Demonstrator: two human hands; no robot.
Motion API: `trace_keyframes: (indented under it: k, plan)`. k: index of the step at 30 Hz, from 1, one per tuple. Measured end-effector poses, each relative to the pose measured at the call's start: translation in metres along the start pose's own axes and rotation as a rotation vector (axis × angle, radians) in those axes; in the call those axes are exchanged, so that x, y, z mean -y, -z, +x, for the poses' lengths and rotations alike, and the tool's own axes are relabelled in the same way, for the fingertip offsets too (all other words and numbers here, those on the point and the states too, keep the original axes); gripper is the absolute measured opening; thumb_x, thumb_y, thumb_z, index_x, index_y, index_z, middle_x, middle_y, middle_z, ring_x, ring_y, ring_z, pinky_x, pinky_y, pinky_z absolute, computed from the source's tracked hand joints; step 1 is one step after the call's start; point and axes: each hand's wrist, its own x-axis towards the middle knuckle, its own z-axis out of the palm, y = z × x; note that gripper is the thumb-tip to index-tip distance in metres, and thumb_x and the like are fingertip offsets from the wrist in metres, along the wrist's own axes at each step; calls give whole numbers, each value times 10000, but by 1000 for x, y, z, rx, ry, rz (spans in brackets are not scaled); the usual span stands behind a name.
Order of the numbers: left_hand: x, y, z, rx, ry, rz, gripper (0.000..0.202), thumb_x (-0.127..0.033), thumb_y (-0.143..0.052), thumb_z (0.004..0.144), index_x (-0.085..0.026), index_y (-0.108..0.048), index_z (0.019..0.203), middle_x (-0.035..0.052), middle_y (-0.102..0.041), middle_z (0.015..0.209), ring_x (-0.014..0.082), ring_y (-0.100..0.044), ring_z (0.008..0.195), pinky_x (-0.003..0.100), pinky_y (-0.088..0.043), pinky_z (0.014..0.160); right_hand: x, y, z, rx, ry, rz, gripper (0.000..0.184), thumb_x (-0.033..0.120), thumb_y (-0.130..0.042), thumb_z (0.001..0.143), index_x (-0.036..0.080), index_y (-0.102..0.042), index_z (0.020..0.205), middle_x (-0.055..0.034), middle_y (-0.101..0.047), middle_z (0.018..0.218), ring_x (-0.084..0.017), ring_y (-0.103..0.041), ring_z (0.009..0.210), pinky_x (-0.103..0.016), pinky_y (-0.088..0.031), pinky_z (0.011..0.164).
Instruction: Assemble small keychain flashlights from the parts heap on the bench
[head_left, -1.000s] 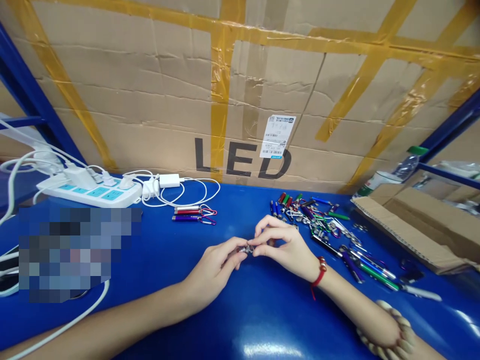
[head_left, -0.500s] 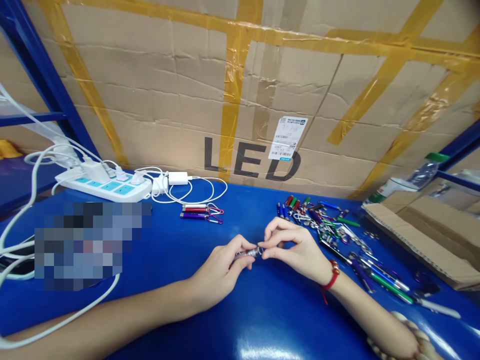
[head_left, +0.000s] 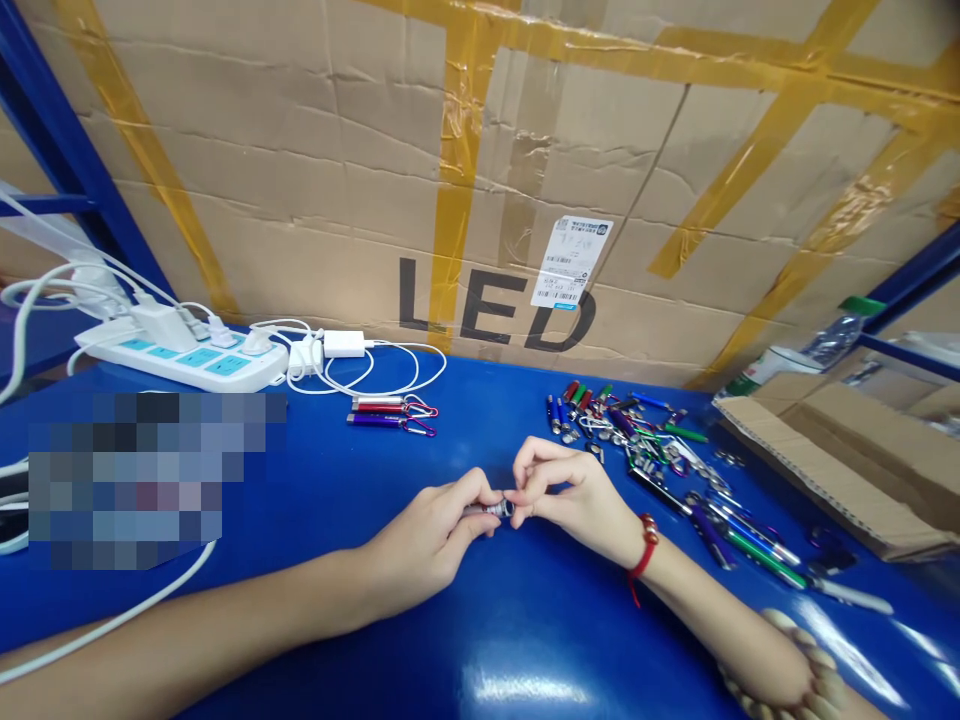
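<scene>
My left hand [head_left: 435, 535] is closed round a small silver keychain flashlight [head_left: 495, 510] and keeps it just above the blue table [head_left: 337, 500]. My right hand [head_left: 574, 495] pinches the flashlight's right end between thumb and fingertips; a red bead bracelet is on that wrist. Both hands meet at the middle of the table. To the right lies a pile of coloured keychain flashlights [head_left: 660, 460]. Three finished-looking flashlights with carabiners [head_left: 390, 412] lie side by side behind my left hand.
A big taped cardboard box marked LED [head_left: 487, 200] stands along the back. A white power strip [head_left: 187, 360] with chargers and white cables sits at the back left. An open cardboard box [head_left: 847, 450] and a bottle [head_left: 825, 340] are at the right.
My hands stay together on the small flashlight; the right fingers have shifted slightly on its end. The view has swung a little to and fro.
</scene>
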Motion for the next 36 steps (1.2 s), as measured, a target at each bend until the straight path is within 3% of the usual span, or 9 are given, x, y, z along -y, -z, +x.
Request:
trace_keyframes:
  k: [6, 10, 17, 25, 30, 36]
  plan:
    - [-1, -1, 1, -54, -66, 61, 128, -162, -398, 869, -179, -460, 757, -4, -601, 800, 109, -562, 738, 191, -403, 672, 3, -4, -1, -40, -43, -40, 336, 427, -681, 679, 132, -630, 527, -19, -491, 659, -71, -462, 570, -198, -377, 490]
    - [4, -4, 0, -148, -149, 229, 183, -169, -363, 878, -175, -462, 723, 20, -570, 735, 136, -545, 720, 219, -413, 659, 2, -9, -2, -80, -106, -10, 409, 452, -717, 621, 110, -542, 479, -7, -487, 633, -51, -406, 521, -181, -313, 448]
    - [9, -5, -1, -224, -228, 431, 206, -146, -360, 883, -174, -491, 727, 18, -582, 698, 138, -519, 651, 244, -412, 643, -3, -13, -1, -35, -334, 168, 397, 432, -759, 552, 106, -538, 504, -3, -490, 654, -51, -399, 525, -195, -321, 472]
    - [9, -4, 1, -263, -46, 263, 112, -179, -442, 849, -182, -518, 767, 8, -594, 772, 138, -561, 746, 236, -436, 677, -4, -10, 1, -36, -408, 182, 367, 416, -765, 541, 103, -574, 537, -1, -507, 669, -42, -401, 505, -191, -305, 452]
    - [3, 0, 7, -215, 154, -24, 101, -263, -501, 801, -167, -529, 789, 18, -638, 829, 144, -614, 772, 227, -463, 666, -6, -8, 2, -56, -285, 27, 301, 382, -691, 665, 106, -597, 590, -8, -507, 692, -37, -405, 498, -184, -314, 455]
    - [-6, 1, 9, -226, 207, -114, 198, -349, -472, 798, -164, -518, 852, 27, -642, 765, 157, -615, 763, 241, -457, 664, -4, -3, 4, -155, -202, -139, 240, 365, -633, 731, 130, -609, 692, -16, -558, 772, -36, -430, 494, -183, -360, 485]
